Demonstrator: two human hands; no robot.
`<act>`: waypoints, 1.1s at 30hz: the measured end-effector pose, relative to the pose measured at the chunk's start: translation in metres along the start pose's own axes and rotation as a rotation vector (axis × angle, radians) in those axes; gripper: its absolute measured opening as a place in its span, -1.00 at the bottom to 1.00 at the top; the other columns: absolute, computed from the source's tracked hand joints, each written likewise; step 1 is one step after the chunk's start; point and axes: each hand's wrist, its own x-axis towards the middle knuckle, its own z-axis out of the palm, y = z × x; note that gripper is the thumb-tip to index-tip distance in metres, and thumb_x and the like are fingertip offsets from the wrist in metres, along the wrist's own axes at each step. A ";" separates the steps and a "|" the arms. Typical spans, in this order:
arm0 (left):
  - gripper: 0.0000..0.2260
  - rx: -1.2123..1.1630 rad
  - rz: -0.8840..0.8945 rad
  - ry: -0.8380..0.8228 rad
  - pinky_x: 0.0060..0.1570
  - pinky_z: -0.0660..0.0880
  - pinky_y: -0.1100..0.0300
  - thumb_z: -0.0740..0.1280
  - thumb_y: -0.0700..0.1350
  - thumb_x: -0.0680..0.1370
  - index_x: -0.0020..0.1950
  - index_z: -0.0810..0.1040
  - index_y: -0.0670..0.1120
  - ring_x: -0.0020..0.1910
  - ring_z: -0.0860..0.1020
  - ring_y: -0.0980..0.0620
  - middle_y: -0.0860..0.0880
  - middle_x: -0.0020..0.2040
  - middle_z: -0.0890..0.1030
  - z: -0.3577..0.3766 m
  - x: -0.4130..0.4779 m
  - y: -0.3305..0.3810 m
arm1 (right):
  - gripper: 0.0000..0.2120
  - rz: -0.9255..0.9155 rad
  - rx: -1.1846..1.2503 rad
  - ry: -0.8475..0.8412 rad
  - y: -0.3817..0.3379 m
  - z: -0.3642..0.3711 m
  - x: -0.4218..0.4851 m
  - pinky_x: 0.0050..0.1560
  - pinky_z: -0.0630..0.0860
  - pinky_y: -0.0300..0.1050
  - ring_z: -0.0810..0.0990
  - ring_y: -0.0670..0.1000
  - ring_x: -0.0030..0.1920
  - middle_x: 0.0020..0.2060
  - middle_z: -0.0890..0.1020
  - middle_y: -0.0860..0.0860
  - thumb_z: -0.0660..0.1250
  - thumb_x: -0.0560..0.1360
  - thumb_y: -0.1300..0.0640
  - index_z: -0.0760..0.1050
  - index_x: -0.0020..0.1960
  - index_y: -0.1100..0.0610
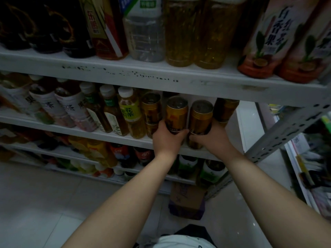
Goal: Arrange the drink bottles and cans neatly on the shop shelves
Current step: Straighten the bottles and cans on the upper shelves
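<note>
Two gold drink cans stand side by side at the right end of the middle shelf [125, 136]. My left hand [167, 138] grips the left gold can [176, 113] around its lower half. My right hand [211, 138] grips the right gold can [200, 116] the same way, and it seems to sit atop a can below. More gold cans stand behind: one stacked pair [151, 106] to the left and one can [224, 109] at the right end. A yellow-labelled tea bottle [129, 111] stands just left of the cans.
The top shelf [161, 76] carries large bottles of dark, clear and amber drinks. Tea bottles fill the middle shelf's left part. Lower shelves hold cola and green-labelled bottles. A cardboard box [187, 199] sits on the tiled floor below. A perforated metal upright [286, 133] frames the right side.
</note>
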 end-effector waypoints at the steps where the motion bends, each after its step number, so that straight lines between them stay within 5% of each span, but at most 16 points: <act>1: -0.45 -0.022 -0.004 0.017 0.02 0.40 0.27 0.53 0.11 0.33 0.25 0.46 0.01 0.11 0.56 0.06 0.02 0.15 0.60 0.002 0.002 0.000 | -0.45 -0.002 0.002 0.034 0.000 0.003 0.000 0.12 0.51 -0.07 0.58 -0.06 0.05 0.04 0.62 -0.02 0.57 0.25 0.06 0.47 0.19 0.06; 11: -0.41 -0.012 -0.020 0.061 0.04 0.38 0.24 0.53 0.06 0.34 0.29 0.42 -0.03 0.18 0.54 -0.04 -0.06 0.21 0.57 0.009 0.001 -0.003 | -0.39 -0.036 0.100 0.273 0.005 0.027 -0.014 0.04 0.38 -0.27 0.51 -0.16 0.07 0.04 0.53 -0.16 0.59 0.23 0.03 0.38 0.18 -0.08; 17: -0.37 0.040 -0.054 -0.093 0.02 0.37 0.20 0.48 0.01 0.35 0.35 0.33 -0.01 0.19 0.51 -0.06 -0.04 0.22 0.53 0.000 0.004 -0.002 | -0.48 -0.085 0.151 0.146 0.004 0.021 -0.017 -0.07 0.40 -0.42 0.51 -0.40 -0.02 -0.07 0.54 -0.42 0.52 0.30 0.07 0.37 0.05 -0.39; 23: -0.48 0.028 -0.016 -0.106 0.10 0.36 0.23 0.43 0.06 0.46 0.37 0.37 0.05 0.23 0.51 0.00 0.02 0.25 0.55 -0.006 -0.001 -0.013 | -0.52 -0.022 0.202 0.146 0.018 0.023 -0.018 0.13 0.43 -0.22 0.53 -0.28 0.07 0.05 0.55 -0.27 0.49 0.38 0.02 0.41 0.23 -0.18; 29: -0.53 -0.045 -0.032 0.040 0.02 0.41 0.26 0.45 0.06 0.44 0.31 0.44 0.04 0.13 0.55 0.06 0.03 0.16 0.59 0.007 -0.009 -0.012 | -0.54 0.004 0.244 0.343 0.009 0.044 -0.022 -0.09 0.33 -0.48 0.45 -0.47 -0.09 -0.05 0.52 -0.30 0.54 0.32 0.02 0.38 0.09 -0.20; 33: -0.53 -0.105 -0.035 -0.011 0.00 0.38 0.40 0.43 0.02 0.46 0.36 0.42 0.13 0.05 0.49 0.27 0.17 0.15 0.56 0.004 -0.017 -0.023 | -0.54 0.019 0.301 0.242 0.013 0.040 -0.020 -0.07 0.34 -0.50 0.45 -0.48 -0.02 0.02 0.50 -0.34 0.49 0.37 0.02 0.36 0.13 -0.30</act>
